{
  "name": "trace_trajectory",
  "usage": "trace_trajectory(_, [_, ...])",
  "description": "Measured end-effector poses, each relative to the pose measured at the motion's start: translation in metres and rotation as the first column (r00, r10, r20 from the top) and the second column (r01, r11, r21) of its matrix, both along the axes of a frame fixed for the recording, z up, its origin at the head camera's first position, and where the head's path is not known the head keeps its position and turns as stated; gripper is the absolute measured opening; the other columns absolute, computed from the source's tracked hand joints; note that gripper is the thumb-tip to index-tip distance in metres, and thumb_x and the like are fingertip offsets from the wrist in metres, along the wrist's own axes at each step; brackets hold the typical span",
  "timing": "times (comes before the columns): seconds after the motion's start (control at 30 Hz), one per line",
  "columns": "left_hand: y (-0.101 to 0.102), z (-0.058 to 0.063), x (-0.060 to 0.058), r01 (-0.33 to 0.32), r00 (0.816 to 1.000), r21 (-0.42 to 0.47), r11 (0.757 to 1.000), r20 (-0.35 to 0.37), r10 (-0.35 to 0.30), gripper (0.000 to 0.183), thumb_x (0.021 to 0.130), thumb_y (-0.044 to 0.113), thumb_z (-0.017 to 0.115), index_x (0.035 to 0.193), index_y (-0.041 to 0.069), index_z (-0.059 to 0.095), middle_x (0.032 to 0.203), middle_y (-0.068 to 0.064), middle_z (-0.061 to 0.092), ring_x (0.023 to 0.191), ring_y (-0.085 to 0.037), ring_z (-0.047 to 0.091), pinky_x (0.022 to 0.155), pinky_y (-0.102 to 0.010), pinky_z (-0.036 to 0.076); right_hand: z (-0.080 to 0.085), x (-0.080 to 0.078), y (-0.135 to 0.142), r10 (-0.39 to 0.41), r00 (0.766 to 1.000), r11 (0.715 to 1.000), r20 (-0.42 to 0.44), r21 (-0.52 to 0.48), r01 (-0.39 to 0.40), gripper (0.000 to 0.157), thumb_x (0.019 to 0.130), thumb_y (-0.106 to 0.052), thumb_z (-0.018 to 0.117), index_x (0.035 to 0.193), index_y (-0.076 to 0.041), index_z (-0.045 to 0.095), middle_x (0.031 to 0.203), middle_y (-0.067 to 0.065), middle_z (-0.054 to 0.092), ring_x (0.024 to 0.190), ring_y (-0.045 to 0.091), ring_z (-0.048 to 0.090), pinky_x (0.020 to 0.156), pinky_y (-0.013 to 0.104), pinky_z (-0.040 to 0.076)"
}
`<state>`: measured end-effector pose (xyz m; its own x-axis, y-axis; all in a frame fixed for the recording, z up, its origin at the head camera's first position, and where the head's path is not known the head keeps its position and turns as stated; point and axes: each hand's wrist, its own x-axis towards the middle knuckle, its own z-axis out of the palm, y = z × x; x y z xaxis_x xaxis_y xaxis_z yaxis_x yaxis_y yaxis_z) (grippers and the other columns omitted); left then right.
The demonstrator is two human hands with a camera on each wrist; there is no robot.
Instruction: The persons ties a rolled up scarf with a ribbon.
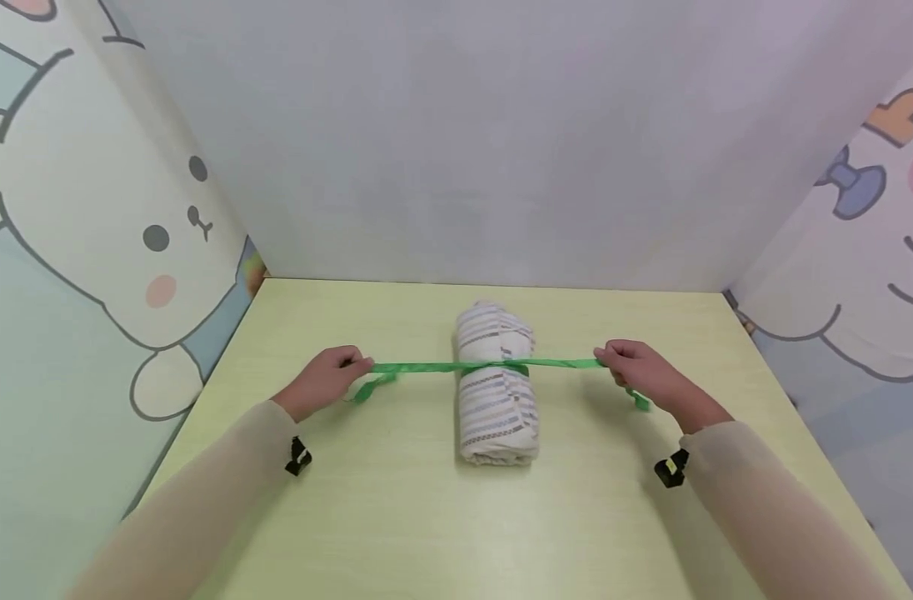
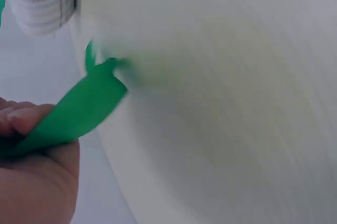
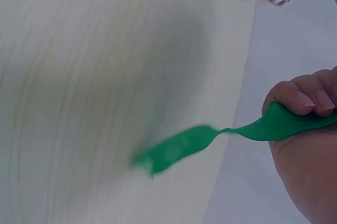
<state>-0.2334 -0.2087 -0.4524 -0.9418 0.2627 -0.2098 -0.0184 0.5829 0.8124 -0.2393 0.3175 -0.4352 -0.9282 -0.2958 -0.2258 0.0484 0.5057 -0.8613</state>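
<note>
A rolled striped cloth [image 1: 497, 417] lies lengthwise on the table, with a green ribbon [image 1: 419, 367] around its middle. The ribbon crosses on top of the roll and runs out taut to both sides. On the left, my left hand [image 1: 323, 382] grips one end; a loose green tail [image 2: 87, 105] hangs past its fingers. My right hand [image 1: 644, 371] holds the other end at about the same height, and a twisted tail [image 3: 181, 148] dangles below it. Part of the roll [image 2: 42, 3] shows at the top of the left wrist view.
The pale yellow table [image 1: 426, 533] ends at a plain whitish backdrop [image 1: 456, 150]. Panels with cartoon animals stand at the left [image 1: 89, 208] and right [image 1: 861, 275]. A small black device sits at each sleeve cuff.
</note>
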Motion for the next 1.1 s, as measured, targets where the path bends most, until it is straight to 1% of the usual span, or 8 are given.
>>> trace_trajectory(0.13, [-0.022,0.013,0.005,0.003,1.000,0.039,0.999,-0.005,-0.003,0.046,0.106,0.046,0.057,0.090,0.003,0.049,0.071,-0.004,0.041,0.064,-0.022,0.039,0.064,-0.036,0.037,0.010,0.005,0.017,-0.002,0.999,1.000,-0.050,-0.007,0.001,0.047,0.110,-0.035,0.052,0.079,-0.005,0.034,0.066,0.003,0.032,0.061,0.021,0.031,0.062,0.042,0.036])
trace_trajectory(0.3, [-0.040,0.033,0.012,-0.002,1.000,0.020,1.000,-0.022,0.003,0.047,0.105,0.050,0.057,0.086,0.008,0.047,0.068,-0.003,0.038,0.063,-0.021,0.038,0.064,-0.037,0.038,0.019,0.011,0.037,0.002,0.996,1.000,-0.093,0.013,-0.001,0.046,0.111,-0.031,0.050,0.078,-0.004,0.033,0.065,0.003,0.030,0.060,0.024,0.032,0.059,0.043,0.041])
trace_trajectory(0.47, [-0.053,0.046,0.016,-0.011,0.998,-0.046,0.999,-0.056,0.008,0.048,0.106,0.049,0.055,0.084,0.007,0.044,0.068,-0.003,0.035,0.062,-0.021,0.036,0.062,-0.037,0.036,0.024,0.017,0.056,0.019,0.989,0.999,-0.145,0.045,-0.013,0.039,0.111,-0.024,0.051,0.081,0.000,0.041,0.070,0.014,0.040,0.069,0.030,0.042,0.062,0.041,0.044])
trace_trajectory(0.57, [-0.058,0.048,0.018,-0.015,0.996,-0.126,0.992,-0.085,0.004,0.043,0.107,0.044,0.056,0.084,0.008,0.047,0.068,-0.003,0.037,0.061,-0.021,0.036,0.060,-0.036,0.036,0.026,0.021,0.067,0.028,0.985,0.997,-0.171,0.071,-0.016,0.036,0.111,-0.022,0.051,0.083,0.000,0.045,0.074,0.017,0.044,0.072,0.030,0.045,0.062,0.039,0.041])
trace_trajectory(0.77, [-0.061,0.037,0.019,0.002,0.996,-0.309,0.951,-0.081,-0.029,0.040,0.106,0.046,0.055,0.085,0.012,0.050,0.070,-0.001,0.041,0.063,-0.020,0.041,0.061,-0.035,0.036,0.018,0.028,0.076,-0.004,0.986,0.984,-0.169,0.176,0.035,0.034,0.111,-0.024,0.051,0.085,-0.003,0.045,0.072,0.008,0.039,0.063,0.022,0.038,0.058,0.036,0.033])
trace_trajectory(0.83, [-0.060,0.031,0.018,0.019,0.996,-0.363,0.932,-0.074,-0.049,0.042,0.107,0.048,0.053,0.085,0.012,0.051,0.069,-0.001,0.042,0.064,-0.019,0.042,0.061,-0.035,0.036,0.012,0.029,0.075,-0.018,0.984,0.964,-0.175,0.257,0.064,0.036,0.111,-0.029,0.050,0.085,-0.005,0.046,0.072,0.005,0.038,0.064,0.021,0.036,0.058,0.035,0.032])
trace_trajectory(0.97, [-0.058,0.016,0.012,0.050,0.993,-0.469,0.882,-0.075,-0.096,0.047,0.106,0.055,0.049,0.083,0.013,0.050,0.068,0.000,0.043,0.065,-0.017,0.043,0.062,-0.035,0.035,-0.002,0.028,0.071,-0.018,0.983,0.905,-0.183,0.415,0.094,0.039,0.111,-0.040,0.045,0.087,-0.010,0.047,0.074,0.004,0.039,0.067,0.021,0.038,0.060,0.035,0.033])
trace_trajectory(1.1, [-0.059,0.000,0.006,0.065,0.989,-0.541,0.839,-0.074,-0.125,0.050,0.105,0.058,0.048,0.080,0.014,0.047,0.069,0.000,0.040,0.066,-0.017,0.041,0.064,-0.035,0.033,-0.015,0.026,0.069,-0.016,0.987,0.883,-0.162,0.461,0.090,0.039,0.111,-0.042,0.044,0.089,-0.011,0.047,0.073,0.004,0.040,0.066,0.022,0.039,0.060,0.035,0.034])
